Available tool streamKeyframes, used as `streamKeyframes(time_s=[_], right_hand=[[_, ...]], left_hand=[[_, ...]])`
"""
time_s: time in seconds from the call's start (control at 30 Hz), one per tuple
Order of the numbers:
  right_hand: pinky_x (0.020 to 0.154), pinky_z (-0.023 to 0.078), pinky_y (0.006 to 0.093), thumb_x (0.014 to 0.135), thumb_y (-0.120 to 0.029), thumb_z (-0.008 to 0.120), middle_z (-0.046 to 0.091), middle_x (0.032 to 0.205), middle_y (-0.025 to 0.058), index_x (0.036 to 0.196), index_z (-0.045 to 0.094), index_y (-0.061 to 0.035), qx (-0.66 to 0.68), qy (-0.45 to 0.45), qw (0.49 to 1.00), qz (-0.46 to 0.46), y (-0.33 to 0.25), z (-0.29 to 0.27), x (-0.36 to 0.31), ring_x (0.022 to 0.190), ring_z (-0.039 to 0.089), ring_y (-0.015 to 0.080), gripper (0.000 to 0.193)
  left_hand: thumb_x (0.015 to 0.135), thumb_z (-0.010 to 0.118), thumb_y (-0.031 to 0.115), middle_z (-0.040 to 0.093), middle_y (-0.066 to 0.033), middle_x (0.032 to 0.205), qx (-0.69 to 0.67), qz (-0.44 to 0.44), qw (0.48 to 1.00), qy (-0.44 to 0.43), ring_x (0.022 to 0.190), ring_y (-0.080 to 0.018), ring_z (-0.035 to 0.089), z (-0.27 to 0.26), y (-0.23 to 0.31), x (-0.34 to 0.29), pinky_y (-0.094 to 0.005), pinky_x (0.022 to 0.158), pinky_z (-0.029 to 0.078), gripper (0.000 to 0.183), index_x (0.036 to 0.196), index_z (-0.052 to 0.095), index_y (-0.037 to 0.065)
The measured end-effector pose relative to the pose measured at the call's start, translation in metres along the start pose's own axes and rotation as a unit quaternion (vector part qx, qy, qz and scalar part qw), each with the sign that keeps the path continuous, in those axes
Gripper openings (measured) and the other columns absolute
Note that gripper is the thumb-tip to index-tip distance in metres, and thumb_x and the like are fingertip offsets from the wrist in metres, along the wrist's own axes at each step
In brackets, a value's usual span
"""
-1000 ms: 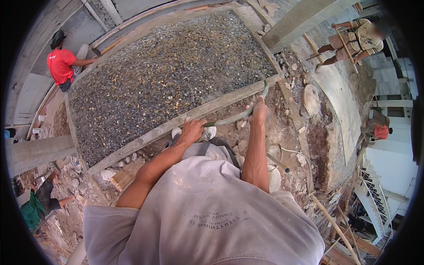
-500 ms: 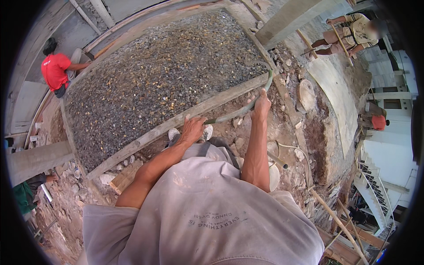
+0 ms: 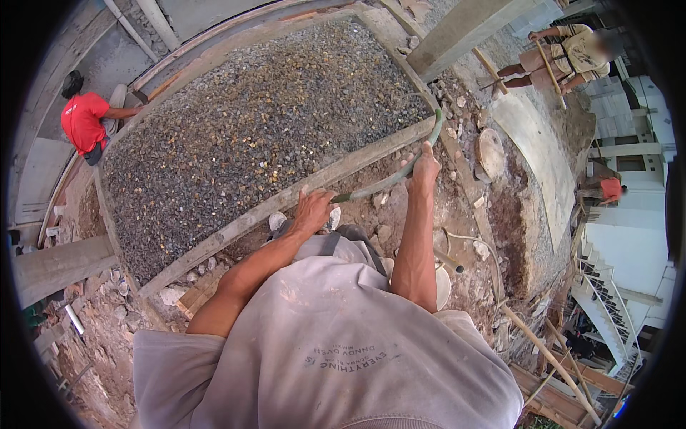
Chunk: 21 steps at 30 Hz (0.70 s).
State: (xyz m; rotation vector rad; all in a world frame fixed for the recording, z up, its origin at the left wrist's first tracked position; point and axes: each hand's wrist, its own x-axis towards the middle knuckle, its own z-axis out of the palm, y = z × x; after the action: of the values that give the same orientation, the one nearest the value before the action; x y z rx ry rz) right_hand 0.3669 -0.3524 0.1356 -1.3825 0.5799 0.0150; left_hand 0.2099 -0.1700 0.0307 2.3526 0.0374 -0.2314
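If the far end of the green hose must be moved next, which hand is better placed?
Probably the right hand: it grips the green hose closer to that end. The left hand is by the other visible end, farther away.

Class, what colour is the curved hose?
The hose is greyish green, best seen in the head view.

Greyish-mauve short-sleeved shirt (image 3: 314, 314), loose and stained
Well below both the left hand (image 3: 312, 212) and right hand (image 3: 426, 171), dark lettering (image 3: 346, 357) crosses its chest; whitish footwear (image 3: 276, 220) flanks the left hand, dark legwear (image 3: 355, 234) just beside it.
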Motion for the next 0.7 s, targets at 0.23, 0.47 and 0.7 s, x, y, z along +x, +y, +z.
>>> streamKeyframes(time_s=[0.23, 0.47, 0.7], right_hand=[[0.042, 0.043, 0.0292, 0.093, -0.032, 0.048, 0.049, 0.058, 0.0038, 0.078, 0.052, -0.0033, 0.009, -0.017, 1.0, 0.011, 0.002, -0.002, 0.004, 0.045, 0.049, 0.0162, 0.032], [0.043, 0.044, 0.0284, 0.092, -0.032, 0.049, 0.049, 0.059, 0.0024, 0.08, 0.053, -0.0035, -0.004, -0.006, 1.0, 0.013, -0.002, -0.002, 0.0, 0.046, 0.047, 0.0147, 0.031], [0.038, 0.042, 0.0282, 0.092, -0.027, 0.049, 0.048, 0.056, 0.0048, 0.078, 0.051, 0.0005, 0.024, 0.01, 1.0, 0.0, -0.006, 0.001, -0.007, 0.043, 0.049, 0.0155, 0.031]], left_hand=[[0.079, 0.06, 0.015, 0.062, -0.0092, 0.102, 0.008, 0.018, 0.999, 0.038, 0.104, -0.0254, 0.054, 0.003, -0.001, 0.0, -0.0533, 0.101, 0.023, 0.027, 0.104, 0.06, 0.007], [0.081, 0.06, 0.019, 0.063, -0.0063, 0.09, 0.016, 0.064, 0.993, 0.095, 0.097, -0.0249, 0.057, 0.01, -0.005, -0.001, -0.0534, 0.097, 0.026, 0.019, 0.098, 0.06, 0.011], [0.081, 0.06, 0.019, 0.063, -0.0056, 0.094, 0.017, 0.057, 0.995, 0.083, 0.101, -0.0239, 0.056, 0.013, -0.008, 0.0, -0.0532, 0.098, 0.025, 0.02, 0.1, 0.06, 0.011]])
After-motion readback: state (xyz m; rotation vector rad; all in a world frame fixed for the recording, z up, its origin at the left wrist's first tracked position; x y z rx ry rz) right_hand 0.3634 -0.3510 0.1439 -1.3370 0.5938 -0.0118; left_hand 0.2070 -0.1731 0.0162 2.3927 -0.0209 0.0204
